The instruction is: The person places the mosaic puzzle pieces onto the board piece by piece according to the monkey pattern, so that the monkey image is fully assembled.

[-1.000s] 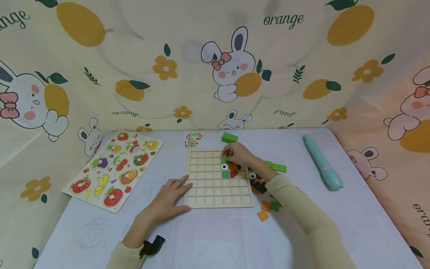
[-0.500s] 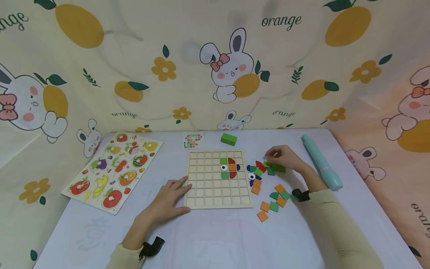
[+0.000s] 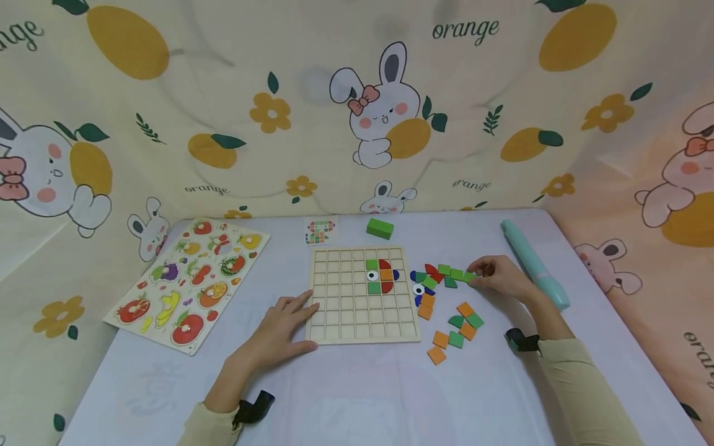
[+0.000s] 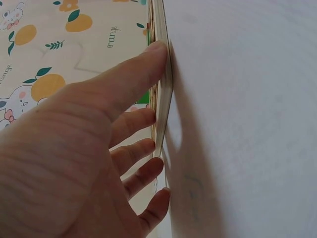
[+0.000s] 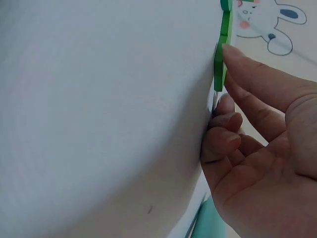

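A square wooden grid board [image 3: 340, 317] lies flat in the middle of the table. Its upper right cells hold several coloured tiles, among them a white eye tile [image 3: 372, 276] and an orange square [image 3: 386, 275]. My left hand [image 3: 281, 331] rests at the board's left edge, fingers spread; in the left wrist view its thumb touches the board's side [image 4: 166, 74]. To the right of the board, my right hand [image 3: 499, 277] pinches the end green square tile [image 3: 470, 277] of a short row between thumb and index finger. Its other fingers are curled in the right wrist view.
Loose orange squares [image 3: 437, 355] and other tiles lie right of the board. A green block [image 3: 380, 228] and a small pattern card [image 3: 320, 231] are behind it. A fruit puzzle board [image 3: 167, 303] lies at left, a teal stick-like object [image 3: 534, 263] at right.
My right hand has left the board's top green tile, moved right to the green tile row, then slid to its right end. My left hand stays at the board's edge.
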{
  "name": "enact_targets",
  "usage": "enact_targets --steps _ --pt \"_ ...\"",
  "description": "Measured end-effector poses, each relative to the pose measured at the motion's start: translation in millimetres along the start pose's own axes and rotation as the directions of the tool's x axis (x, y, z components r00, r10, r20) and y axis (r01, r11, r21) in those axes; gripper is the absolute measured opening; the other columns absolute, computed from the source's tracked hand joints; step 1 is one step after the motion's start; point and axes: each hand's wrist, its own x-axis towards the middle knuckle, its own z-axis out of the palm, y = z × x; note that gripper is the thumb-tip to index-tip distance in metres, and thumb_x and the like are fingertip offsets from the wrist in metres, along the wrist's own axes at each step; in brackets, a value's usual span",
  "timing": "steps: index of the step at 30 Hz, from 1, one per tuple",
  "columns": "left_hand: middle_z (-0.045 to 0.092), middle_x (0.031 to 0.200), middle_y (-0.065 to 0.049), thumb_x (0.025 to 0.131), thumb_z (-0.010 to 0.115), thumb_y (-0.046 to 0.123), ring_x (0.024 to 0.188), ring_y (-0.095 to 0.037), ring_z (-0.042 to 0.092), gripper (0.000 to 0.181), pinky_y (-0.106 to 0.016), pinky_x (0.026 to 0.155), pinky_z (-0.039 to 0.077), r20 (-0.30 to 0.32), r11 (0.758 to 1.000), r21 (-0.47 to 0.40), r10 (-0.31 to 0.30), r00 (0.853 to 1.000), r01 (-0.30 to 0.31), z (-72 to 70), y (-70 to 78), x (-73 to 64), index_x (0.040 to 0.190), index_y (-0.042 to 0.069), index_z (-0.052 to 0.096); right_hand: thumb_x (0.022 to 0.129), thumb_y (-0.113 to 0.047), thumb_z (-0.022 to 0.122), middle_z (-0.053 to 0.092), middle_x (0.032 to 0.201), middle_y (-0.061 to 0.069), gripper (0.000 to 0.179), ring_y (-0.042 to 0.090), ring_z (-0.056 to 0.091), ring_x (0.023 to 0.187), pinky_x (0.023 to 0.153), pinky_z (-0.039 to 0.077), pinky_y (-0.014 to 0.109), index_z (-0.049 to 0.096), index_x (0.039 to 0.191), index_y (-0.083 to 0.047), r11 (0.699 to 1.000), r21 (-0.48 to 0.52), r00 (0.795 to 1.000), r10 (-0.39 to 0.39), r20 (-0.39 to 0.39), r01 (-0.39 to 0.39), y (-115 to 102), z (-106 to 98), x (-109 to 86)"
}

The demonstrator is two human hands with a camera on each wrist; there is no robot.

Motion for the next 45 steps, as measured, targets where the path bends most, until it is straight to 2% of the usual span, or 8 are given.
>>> enact_targets --steps 12,17,20,23,26,29,38,45 --pt "0.032 0.160 -0.012 0.084 0.078 0.044 0.131 -0.032 0.039 0.074 -0.055 0.097 0.037 0.006 1.000 -0.006 -0.010 1.000 0.010 -0.5 1.6 1.2 0.145 0.009 0.053 0.087 -0.003 0.074 0.062 0.093 0.015 0.020 0.024 0.051 0.082 0.069 0.046 0.026 0.066 0.104 0.004 0.997 0.072 0.999 -0.039 -0.030 0.041 -7.6 2.7 2.8" --pt "0.032 0.160 -0.012 0.084 0.078 0.044 0.131 -0.032 0.040 0.075 -0.055 0.096 0.038 0.004 1.000 -0.002 -0.014 1.000 0.014 -1.5 1.6 0.1 0.145 0.009 0.053 0.093 -0.004 0.067 0.063 0.101 0.019 0.023 0.025 0.060 0.082 0.070 0.053 0.025 0.065 0.114 0.006 0.984 0.161 0.997 -0.063 -0.049 0.071 -33.5 13.4 27.2" --pt "0.032 0.160 -0.011 0.084 0.078 0.046 0.131 -0.031 0.040 0.075 -0.055 0.096 0.038 0.000 1.000 0.005 -0.014 1.000 0.014 -1.6 0.7 -0.8 0.145 0.009 0.053 0.095 -0.004 0.065 0.062 0.105 0.020 0.026 0.026 0.062 0.084 0.073 0.055 0.026 0.066 0.119 0.006 0.978 0.190 0.996 -0.092 -0.004 0.091 -61.7 28.5 51.5" --pt "0.033 0.160 -0.011 0.084 0.078 0.046 0.130 -0.031 0.040 0.075 -0.055 0.096 0.038 -0.009 1.000 0.008 -0.010 1.000 0.010 -1.5 -0.6 -1.6 0.145 0.009 0.053 0.095 -0.002 0.064 0.064 0.100 0.020 0.026 0.029 0.064 0.081 0.071 0.056 0.030 0.066 0.118 0.008 0.962 0.220 0.980 -0.183 0.081 0.162 -90.3 48.6 78.0" --pt "0.033 0.160 -0.012 0.084 0.078 0.045 0.130 -0.031 0.040 0.075 -0.055 0.095 0.038 -0.014 1.000 0.003 -0.004 1.000 0.004 -1.6 -1.0 -1.8 0.145 0.009 0.053 0.094 0.001 0.063 0.067 0.094 0.022 0.023 0.034 0.066 0.076 0.069 0.056 0.036 0.067 0.114 0.010 0.941 0.243 0.945 -0.280 0.169 0.236 -118.2 68.7 98.3" --pt "0.032 0.160 -0.012 0.084 0.078 0.045 0.130 -0.031 0.040 0.075 -0.055 0.095 0.038 -0.008 1.000 -0.005 0.001 1.000 -0.001 -1.3 -0.5 -1.0 0.145 0.009 0.053 0.093 0.003 0.062 0.069 0.087 0.023 0.021 0.037 0.064 0.069 0.065 0.055 0.039 0.068 0.112 0.011 0.926 0.279 0.920 -0.319 0.227 0.252 -137.9 85.2 111.5" --pt "0.032 0.160 -0.012 0.084 0.078 0.045 0.132 -0.032 0.039 0.075 -0.055 0.096 0.038 0.007 1.000 -0.010 -0.008 1.000 0.008 -1.5 1.0 0.2 0.145 0.009 0.053 0.087 0.006 0.070 0.069 0.082 0.012 0.012 0.017 0.060 0.074 0.070 0.049 0.028 0.069 0.099 0.008 0.934 0.227 0.917 -0.327 0.229 0.276 -152.5 112.4 124.9" --pt "0.031 0.160 -0.012 0.085 0.077 0.045 0.132 -0.031 0.038 0.075 -0.055 0.098 0.037 0.019 1.000 -0.012 -0.023 1.000 0.023 -2.6 2.2 -0.2 0.145 0.009 0.052 0.086 0.000 0.074 0.066 0.078 0.006 0.005 0.016 0.057 0.072 0.068 0.047 0.029 0.072 0.089 0.002 0.954 0.059 0.931 -0.299 0.208 0.294 -159.7 120.0 122.7"
